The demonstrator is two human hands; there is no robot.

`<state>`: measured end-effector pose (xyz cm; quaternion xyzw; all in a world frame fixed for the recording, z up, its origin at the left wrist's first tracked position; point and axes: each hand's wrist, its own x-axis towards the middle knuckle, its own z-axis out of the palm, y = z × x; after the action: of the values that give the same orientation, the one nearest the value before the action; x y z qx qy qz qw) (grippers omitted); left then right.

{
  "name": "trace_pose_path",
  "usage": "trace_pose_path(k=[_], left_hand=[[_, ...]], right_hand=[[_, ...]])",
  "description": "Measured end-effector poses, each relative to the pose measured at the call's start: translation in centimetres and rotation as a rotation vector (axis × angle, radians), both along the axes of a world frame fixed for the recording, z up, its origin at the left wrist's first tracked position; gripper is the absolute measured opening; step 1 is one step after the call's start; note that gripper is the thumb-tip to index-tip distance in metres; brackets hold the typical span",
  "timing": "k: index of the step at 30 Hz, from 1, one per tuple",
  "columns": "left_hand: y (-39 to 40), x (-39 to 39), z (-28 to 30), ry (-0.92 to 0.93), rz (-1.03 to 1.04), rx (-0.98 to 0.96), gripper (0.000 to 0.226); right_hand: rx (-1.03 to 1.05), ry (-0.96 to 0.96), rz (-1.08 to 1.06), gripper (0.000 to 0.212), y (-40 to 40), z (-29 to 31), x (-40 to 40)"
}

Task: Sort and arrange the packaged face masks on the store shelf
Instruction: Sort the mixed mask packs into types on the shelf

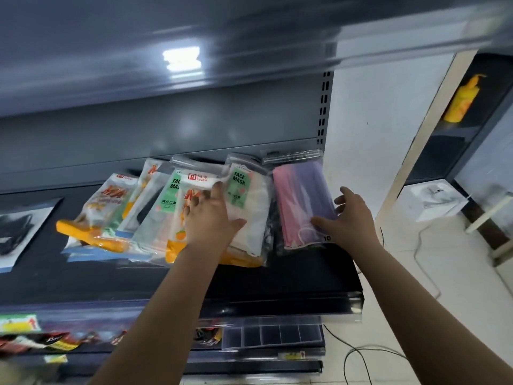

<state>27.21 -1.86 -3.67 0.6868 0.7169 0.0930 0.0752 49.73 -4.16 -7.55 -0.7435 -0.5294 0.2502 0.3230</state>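
Note:
Several packaged face masks lie overlapping in a row on a dark shelf. My left hand rests flat, fingers spread, on an orange-and-clear mask pack and touches the white pack with a green "FACE MASK" label. My right hand lies open against the right edge of a clear pack of pink and purple masks, thumb on its lower part. More packs lie to the left: an orange-trimmed pack and a green-labelled pack.
A black-and-white pack lies at the shelf's far left. The shelf above overhangs closely. Lower shelves hold small packaged goods. To the right are a white wall panel, a yellow bottle, a white box and floor cables.

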Motion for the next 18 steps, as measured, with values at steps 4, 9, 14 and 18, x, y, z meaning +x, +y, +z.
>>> trace_pose_path(k=[4,9,14,18], left_hand=[[-0.2,-0.3,0.4,-0.203,-0.002,0.052,0.087],[-0.8,-1.6,0.8,-0.290,0.009,0.111,0.084],[-2.1,-3.2,1.0,-0.541,0.036,0.180,0.077],[-3.4,-4.3,1.1,-0.726,0.077,0.266,0.072]], right_hand=[[0.062,0.045,-0.026,0.061,-0.5,0.4,0.0],[0.121,0.192,-0.057,0.071,-1.7,0.4,-0.1],[0.199,0.408,-0.064,0.068,-3.3,0.4,-0.6],[0.258,0.569,-0.064,0.063,-4.6,1.0,-1.3]])
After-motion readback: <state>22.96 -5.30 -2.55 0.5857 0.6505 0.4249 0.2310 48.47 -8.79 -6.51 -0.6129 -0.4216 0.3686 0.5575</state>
